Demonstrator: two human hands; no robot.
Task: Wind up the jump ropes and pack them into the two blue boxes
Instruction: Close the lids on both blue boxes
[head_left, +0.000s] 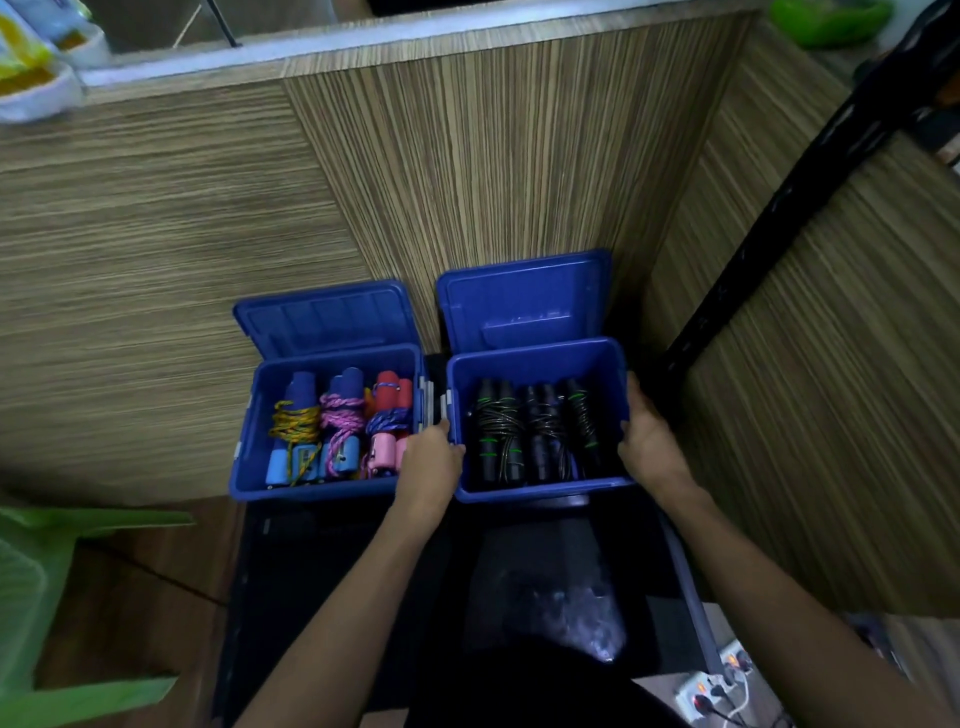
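Left blue box (249, 457), lid up, holds our wound coloured ropes (337, 423), packed tight wall to wall. Narrow gap between boxes; our left hand (431, 457) fills it, fingers curled onto the right blue box (535, 358) rim. Black ropes (535, 431) inside. Our right hand (649, 441) grips the far rim, near the wood panel (805, 415).

No text, label or number is legible anywhere.

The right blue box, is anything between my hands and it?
Nothing visible. The left hand grips the right blue box by its left wall, and the right hand grips its right wall.
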